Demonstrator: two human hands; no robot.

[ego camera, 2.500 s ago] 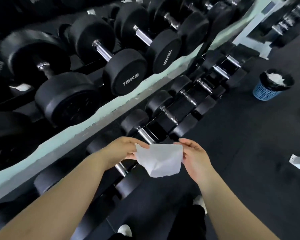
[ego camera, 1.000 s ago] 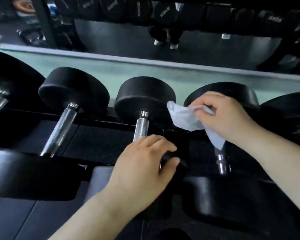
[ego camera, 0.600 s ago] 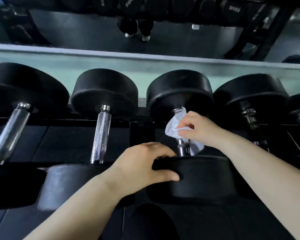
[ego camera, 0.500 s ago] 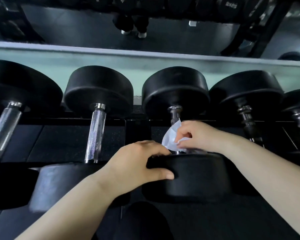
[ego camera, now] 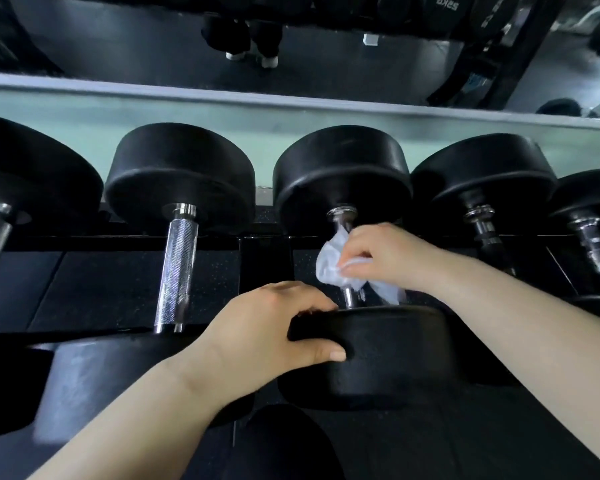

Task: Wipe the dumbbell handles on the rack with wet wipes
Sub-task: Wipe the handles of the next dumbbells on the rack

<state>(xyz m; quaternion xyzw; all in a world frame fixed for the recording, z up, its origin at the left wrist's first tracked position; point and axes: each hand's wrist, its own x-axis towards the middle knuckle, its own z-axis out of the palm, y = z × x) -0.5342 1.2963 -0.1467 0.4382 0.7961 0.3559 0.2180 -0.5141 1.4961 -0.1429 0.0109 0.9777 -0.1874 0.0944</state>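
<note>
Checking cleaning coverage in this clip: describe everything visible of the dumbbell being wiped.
The dumbbell lies on the rack, third from the left in view, handle running away from the camera. Two round matte black heads, rubbery-looking, flank a shiny chrome handle with a collar at the far end. A crumpled white wet wipe hides most of the handle; the right hand grips it around the bar. The left hand grips the near head's upper left edge, thumb on its rim.

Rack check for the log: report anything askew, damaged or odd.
Nothing stands out. Black round-headed dumbbells sit side by side on the rack; left hand grips one's near head, right hand holds a crumpled white wipe around its chrome handle.
</note>
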